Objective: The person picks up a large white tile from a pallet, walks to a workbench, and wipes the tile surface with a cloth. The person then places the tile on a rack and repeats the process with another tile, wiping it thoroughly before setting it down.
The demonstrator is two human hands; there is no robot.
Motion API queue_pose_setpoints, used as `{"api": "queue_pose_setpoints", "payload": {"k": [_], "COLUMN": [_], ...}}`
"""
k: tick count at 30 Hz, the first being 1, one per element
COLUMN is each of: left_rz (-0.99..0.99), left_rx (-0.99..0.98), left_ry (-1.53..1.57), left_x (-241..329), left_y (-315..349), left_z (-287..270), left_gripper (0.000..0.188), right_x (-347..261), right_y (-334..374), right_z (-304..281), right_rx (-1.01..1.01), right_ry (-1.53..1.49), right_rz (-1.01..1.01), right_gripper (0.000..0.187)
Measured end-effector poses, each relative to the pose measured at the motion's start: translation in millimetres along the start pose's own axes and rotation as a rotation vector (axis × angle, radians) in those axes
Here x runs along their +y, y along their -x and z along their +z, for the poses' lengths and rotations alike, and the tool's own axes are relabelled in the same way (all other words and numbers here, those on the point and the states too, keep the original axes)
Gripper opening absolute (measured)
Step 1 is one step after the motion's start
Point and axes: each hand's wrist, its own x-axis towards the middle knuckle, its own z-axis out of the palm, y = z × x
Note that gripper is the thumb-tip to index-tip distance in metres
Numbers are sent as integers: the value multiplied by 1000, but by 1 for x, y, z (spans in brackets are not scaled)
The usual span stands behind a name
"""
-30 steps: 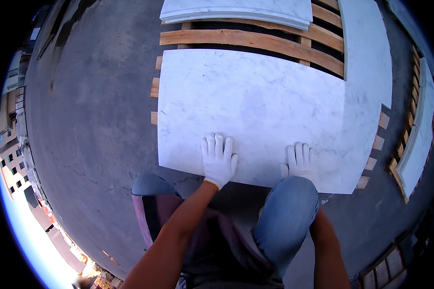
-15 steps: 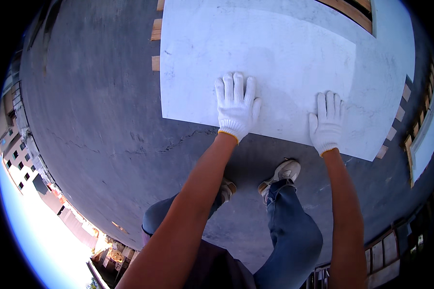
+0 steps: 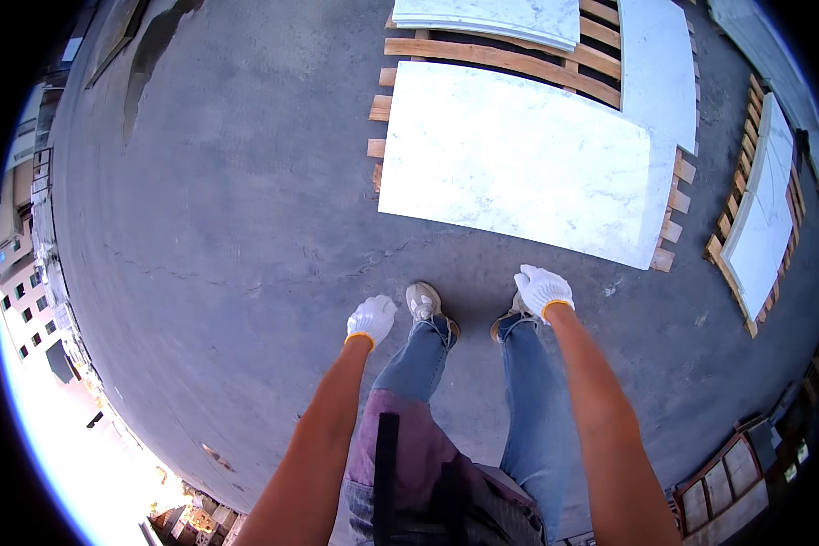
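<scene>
A large white marble slab (image 3: 528,164) lies flat on wooden pallet slats (image 3: 379,109) on the grey concrete ground in front of my feet. My left hand (image 3: 371,320), in a white glove, hangs beside my left leg and holds nothing. My right hand (image 3: 542,289), gloved the same way, hangs by my right shoe, also holding nothing. Both hands are off the slab, a short way back from its near edge, with their fingers loosely curled. I stand upright in blue jeans and light shoes.
More white slabs lie behind (image 3: 491,18) and to the right (image 3: 655,64) of the big one. Another slab rests on a pallet at the far right (image 3: 764,218). Framed panels (image 3: 728,478) sit at the lower right. Grey concrete (image 3: 218,209) spreads to the left.
Both hands have come off the marble slab and dropped to my sides. I have risen from a crouch to standing, so the slab looks farther away.
</scene>
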Motion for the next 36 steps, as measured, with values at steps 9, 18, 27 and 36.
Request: {"api": "queue_pose_setpoints", "payload": {"k": [9, 18, 27, 36], "left_rz": [-381, -506, -465, -654], "left_rx": [-447, -160, 8, 118], "left_ry": [18, 647, 632, 1216], "left_x": [-242, -198, -225, -229], "left_y": [447, 440, 483, 514], "left_z": [136, 31, 154, 80], "left_gripper": [44, 46, 48, 33], "right_x": [-6, -144, -512, -599], "right_y": [172, 233, 437, 529], "right_z": [-74, -166, -345, -392], "right_rx": [-224, -420, -89, 60], "right_ry": [-13, 441, 737, 955], "right_rz": [134, -397, -1226, -1409], "right_gripper": [46, 61, 48, 42]}}
